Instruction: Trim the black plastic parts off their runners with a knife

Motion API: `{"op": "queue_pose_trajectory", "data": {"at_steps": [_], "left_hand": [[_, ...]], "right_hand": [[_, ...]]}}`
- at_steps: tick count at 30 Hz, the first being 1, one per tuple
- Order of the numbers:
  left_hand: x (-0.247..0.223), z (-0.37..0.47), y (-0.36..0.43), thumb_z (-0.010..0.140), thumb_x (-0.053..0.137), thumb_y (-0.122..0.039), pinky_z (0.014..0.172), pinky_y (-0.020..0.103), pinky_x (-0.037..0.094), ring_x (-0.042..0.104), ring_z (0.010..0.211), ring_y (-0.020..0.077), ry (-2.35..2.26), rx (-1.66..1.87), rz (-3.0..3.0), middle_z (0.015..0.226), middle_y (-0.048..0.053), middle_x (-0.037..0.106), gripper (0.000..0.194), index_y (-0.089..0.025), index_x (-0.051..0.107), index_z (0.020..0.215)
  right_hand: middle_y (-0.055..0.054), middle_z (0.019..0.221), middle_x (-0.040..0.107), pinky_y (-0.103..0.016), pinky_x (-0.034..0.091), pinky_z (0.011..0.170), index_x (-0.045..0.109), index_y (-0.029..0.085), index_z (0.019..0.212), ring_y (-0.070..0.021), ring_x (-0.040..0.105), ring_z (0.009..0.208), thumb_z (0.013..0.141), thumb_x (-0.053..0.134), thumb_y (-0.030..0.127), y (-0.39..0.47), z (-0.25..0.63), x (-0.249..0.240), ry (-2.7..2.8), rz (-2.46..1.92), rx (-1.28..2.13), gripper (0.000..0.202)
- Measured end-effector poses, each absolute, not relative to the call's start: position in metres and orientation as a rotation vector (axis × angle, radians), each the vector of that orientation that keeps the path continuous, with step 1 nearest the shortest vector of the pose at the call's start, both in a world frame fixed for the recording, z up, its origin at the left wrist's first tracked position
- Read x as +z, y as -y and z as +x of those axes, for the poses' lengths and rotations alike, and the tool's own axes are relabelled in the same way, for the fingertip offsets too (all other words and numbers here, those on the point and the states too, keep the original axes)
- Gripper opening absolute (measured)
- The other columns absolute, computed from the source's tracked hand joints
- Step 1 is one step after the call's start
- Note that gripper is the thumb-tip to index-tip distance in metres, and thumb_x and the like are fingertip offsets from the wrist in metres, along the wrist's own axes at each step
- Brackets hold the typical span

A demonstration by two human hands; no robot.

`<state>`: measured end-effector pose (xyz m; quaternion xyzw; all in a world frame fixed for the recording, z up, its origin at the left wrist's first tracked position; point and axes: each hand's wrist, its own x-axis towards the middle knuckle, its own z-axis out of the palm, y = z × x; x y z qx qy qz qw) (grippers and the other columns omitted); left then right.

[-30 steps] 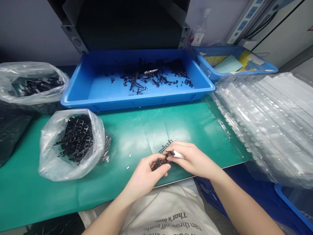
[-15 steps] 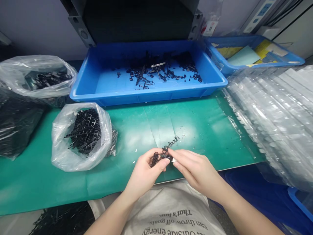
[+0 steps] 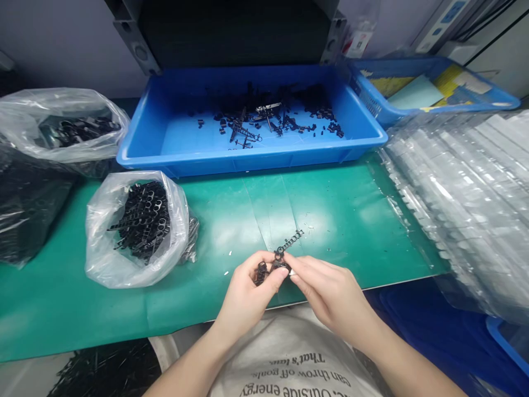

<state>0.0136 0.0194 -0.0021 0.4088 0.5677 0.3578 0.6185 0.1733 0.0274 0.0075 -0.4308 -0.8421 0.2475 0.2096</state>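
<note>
Near the front edge of the green table, both hands meet around small black plastic parts (image 3: 280, 257). My left hand (image 3: 252, 284) is closed on them, its thumb and index finger pinching, with more black pieces (image 3: 262, 272) against its fingers. My right hand (image 3: 326, 284) is closed too, its fingertips on the right side of the same parts. A thin notched black strip (image 3: 294, 239) sticks out from between the hands, up and to the right. A small white bit shows at the right fingertips; what it is I cannot make out.
A blue tray (image 3: 248, 161) with black pieces stands at the back of the green table (image 3: 223, 209). Plastic bags (image 3: 97, 242) of black parts are left, clear plastic trays (image 3: 467, 193) right, a blue basket (image 3: 376, 110) behind them.
The hands keep nearly the same place and hold. The right fingers have shifted slightly around the black parts, and the camera view has moved a little.
</note>
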Motion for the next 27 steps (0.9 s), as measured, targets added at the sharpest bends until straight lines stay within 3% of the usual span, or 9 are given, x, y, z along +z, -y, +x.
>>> {"op": "queue_pose_trajectory", "data": {"at_steps": [11,18,24,27], "left_hand": [[-0.009,0.017,-0.015,0.076,0.057,-0.033,0.041,0.019,0.021,0.028,0.045,0.0059,-1.289,0.849,0.840,0.054,-0.006,0.038,0.017,-0.017,0.053,0.074],[-0.010,0.019,-0.015,0.078,0.054,-0.035,0.041,0.019,0.021,0.029,0.045,0.0063,-1.303,0.831,0.845,0.055,-0.006,0.039,0.019,-0.017,0.053,0.085],[-0.011,0.016,-0.031,0.083,0.044,-0.031,0.046,0.020,0.026,0.033,0.045,0.0093,-1.571,0.629,1.352,0.050,-0.008,0.033,0.019,-0.021,0.036,0.068],[-0.011,0.021,-0.044,0.083,0.047,-0.029,0.051,0.023,0.029,0.046,0.052,0.0136,-1.732,0.448,1.723,0.058,-0.005,0.048,0.014,-0.022,0.040,0.074]], "right_hand": [[-0.008,0.094,0.066,-0.030,0.051,0.062,0.054,0.014,0.117,-0.0188,0.061,0.079,0.093,0.034,0.017,-0.020,0.168,0.000,2.285,-1.246,0.589,0.032],[-0.008,0.093,0.064,-0.029,0.050,0.065,0.052,0.014,0.119,-0.0189,0.061,0.081,0.092,0.034,0.017,-0.022,0.173,-0.004,2.132,-1.289,0.693,0.033],[-0.009,0.098,0.065,-0.031,0.050,0.071,0.055,0.015,0.113,-0.0202,0.062,0.086,0.091,0.036,0.025,-0.030,0.193,-0.003,1.949,-1.521,0.739,0.031],[-0.009,0.103,0.064,-0.032,0.050,0.075,0.056,0.015,0.110,-0.0223,0.061,0.093,0.088,0.040,0.029,-0.032,0.200,-0.003,1.902,-1.609,0.712,0.030]]}}
